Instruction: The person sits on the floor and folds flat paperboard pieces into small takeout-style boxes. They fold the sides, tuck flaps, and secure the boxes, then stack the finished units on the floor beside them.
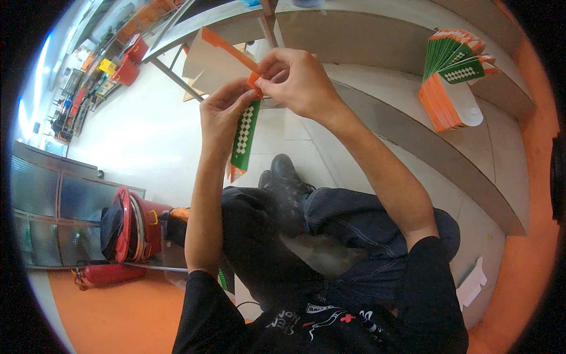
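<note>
A partly unfolded paperboard carton (244, 137) is held up in front of me. It has a green side with white diamond shapes, orange edges and a plain pale inner panel. My left hand (226, 109) grips it at the middle, thumb near an orange flap. The fingertips of my right hand (299, 84) pinch that orange flap from the right, close to my left thumb. At the right, a fanned stack of similar flat cartons (443, 106), green and orange with a white tab, lies on the curved step.
Curved pale steps (424, 147) run along the right. A metal-legged table (203, 25) stands ahead. To the left are a red bin (150, 227), a red fire extinguisher (112, 274) and a glass-panelled partition (41, 206). A white paper piece (471, 285) lies at the lower right.
</note>
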Demonstrator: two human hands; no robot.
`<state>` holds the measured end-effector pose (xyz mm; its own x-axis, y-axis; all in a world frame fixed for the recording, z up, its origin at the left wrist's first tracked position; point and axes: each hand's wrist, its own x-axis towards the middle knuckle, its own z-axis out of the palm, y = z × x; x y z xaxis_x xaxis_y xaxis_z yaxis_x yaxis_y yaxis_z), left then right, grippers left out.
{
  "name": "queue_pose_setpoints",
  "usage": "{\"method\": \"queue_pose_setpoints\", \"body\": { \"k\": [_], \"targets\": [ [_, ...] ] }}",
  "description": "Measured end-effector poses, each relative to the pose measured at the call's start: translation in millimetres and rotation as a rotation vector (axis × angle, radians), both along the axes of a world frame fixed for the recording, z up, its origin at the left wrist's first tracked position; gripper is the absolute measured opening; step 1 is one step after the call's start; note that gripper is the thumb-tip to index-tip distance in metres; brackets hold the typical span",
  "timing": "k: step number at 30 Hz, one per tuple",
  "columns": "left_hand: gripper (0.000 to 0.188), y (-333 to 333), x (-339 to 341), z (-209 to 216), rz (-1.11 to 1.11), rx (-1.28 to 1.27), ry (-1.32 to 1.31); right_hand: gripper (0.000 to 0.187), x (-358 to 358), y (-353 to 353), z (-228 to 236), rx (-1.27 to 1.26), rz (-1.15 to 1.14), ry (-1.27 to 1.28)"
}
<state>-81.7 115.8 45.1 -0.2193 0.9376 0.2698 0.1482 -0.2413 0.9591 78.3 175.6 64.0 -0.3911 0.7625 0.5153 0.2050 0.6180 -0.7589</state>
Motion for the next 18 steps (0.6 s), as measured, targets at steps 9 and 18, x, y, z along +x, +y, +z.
{"method": "queue_pose_setpoints", "body": {
  "k": [9, 18],
  "targets": [
    [0.024, -3.4, 5.0, 1.0, 0.026, 0.010, 0.010, 0.016, 1.6, -3.5, 4.3, -0.081, 0.038, 0.023],
    [0.025, -1.3, 5.5, 0.9, -0.012, -0.014, -0.025, 0.014, -1.3, -2.8, -0.5, 0.007, -0.008, 0.020]
  ]
}}
